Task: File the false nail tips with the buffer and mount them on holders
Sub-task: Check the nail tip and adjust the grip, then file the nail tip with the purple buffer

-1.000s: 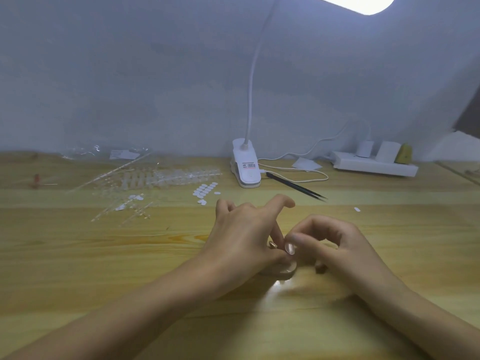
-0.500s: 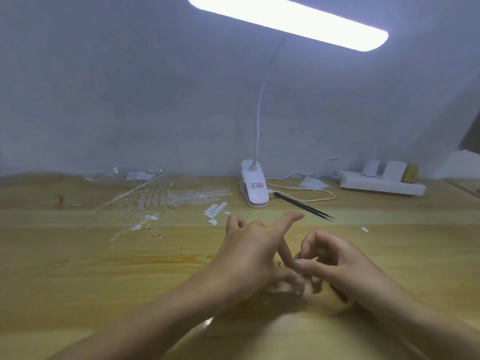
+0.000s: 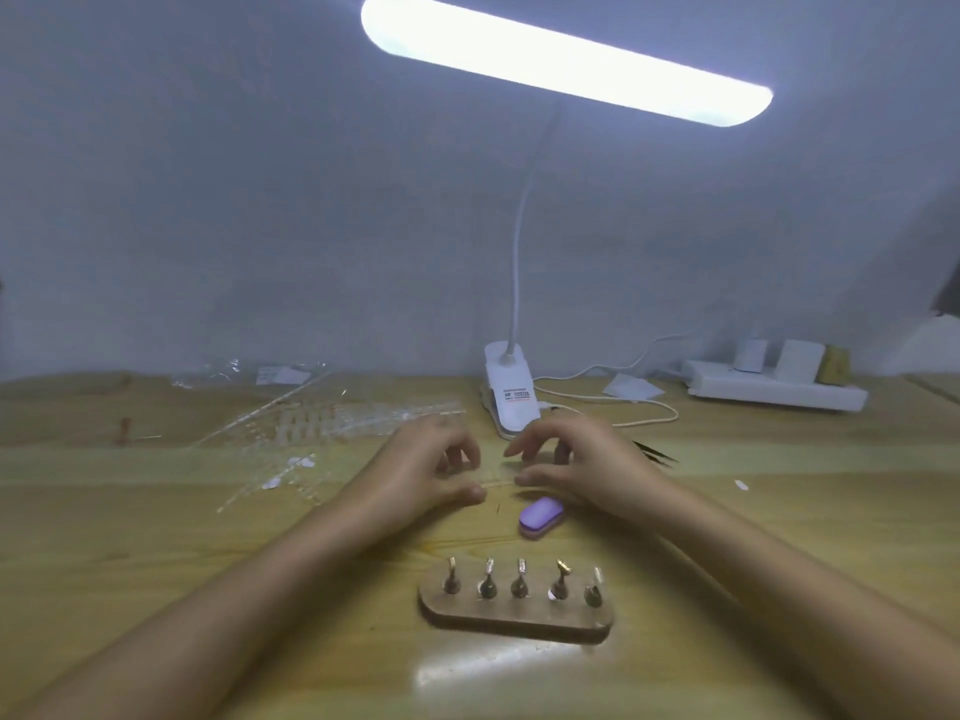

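Left hand (image 3: 423, 472) and right hand (image 3: 589, 467) pinch a clear nail-tip strip (image 3: 500, 483) crosswise between them, with the buffer (image 3: 540, 517) nearest the right.

Both hands meet mid-table: the left hand (image 3: 421, 470) and right hand (image 3: 587, 465) each pinch an end of a thin clear strip (image 3: 501, 484). The purple buffer (image 3: 540, 518) lies just under the right hand. Nearer, a wooden stand (image 3: 514, 623) carries five upright holders (image 3: 519, 584).

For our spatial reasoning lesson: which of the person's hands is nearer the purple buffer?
Right. The right hand sits just behind the purple buffer, almost over it; the left hand is further off to its left.
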